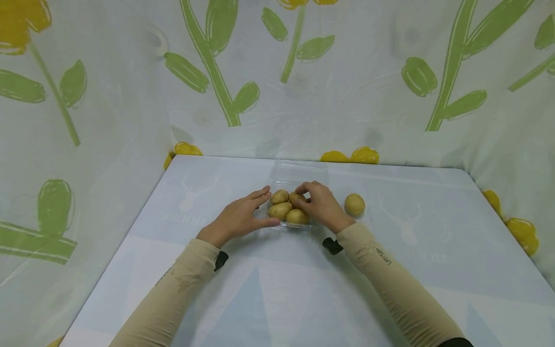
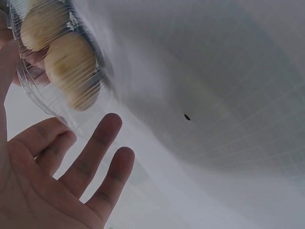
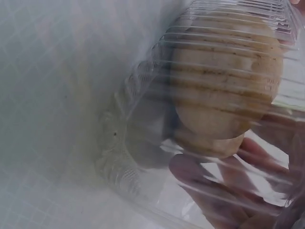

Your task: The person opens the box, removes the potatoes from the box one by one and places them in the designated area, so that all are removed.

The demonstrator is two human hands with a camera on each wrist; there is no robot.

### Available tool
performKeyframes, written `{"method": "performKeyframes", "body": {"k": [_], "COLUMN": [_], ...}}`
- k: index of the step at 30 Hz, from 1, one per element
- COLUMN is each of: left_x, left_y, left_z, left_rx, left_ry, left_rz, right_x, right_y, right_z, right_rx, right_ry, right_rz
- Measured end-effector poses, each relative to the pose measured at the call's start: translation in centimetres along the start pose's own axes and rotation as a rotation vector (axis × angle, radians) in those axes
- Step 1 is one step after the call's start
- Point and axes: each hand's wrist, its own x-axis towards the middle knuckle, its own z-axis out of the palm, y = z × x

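Across the container's [image 1: 300,170] right edge, right hand [image 1: 322,205]; loose potato [image 1: 354,205] outside

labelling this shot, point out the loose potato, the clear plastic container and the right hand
Loose potato [image 1: 354,205]: head view, middle of its visible side.
Clear plastic container [image 1: 300,171]: head view, its open lid.
Right hand [image 1: 324,205]: head view, back of the hand.

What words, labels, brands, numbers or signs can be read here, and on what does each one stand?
Right sleeve: "Let's", most likely; anything after it is too small to read.
Left sleeve: dark lettering, too small to read.
Tabletop: pale printed lettering at left and right, too faint to read reliably.
Potatoes and clear container: none that I can make out.
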Motion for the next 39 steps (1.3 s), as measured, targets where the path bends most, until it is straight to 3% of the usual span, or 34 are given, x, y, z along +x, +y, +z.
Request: {"method": "performKeyframes", "body": {"k": [14,39], "left_x": [0.03,-0.07], "left_y": [-0.02,0.18], "left_z": [0.08,0.15], "left_rx": [-0.006,-0.004], "left_ry": [0.005,0.006], "left_rz": [0.004,-0.010], "right_x": [0.17,-0.40], "right_y": [-0.01,-0.04], "right_z": [0.28,0.29], "right_rx": [0.048,0.048], "right_ry": [0.007,0.058], "right_rz": [0.054,0.004]}}
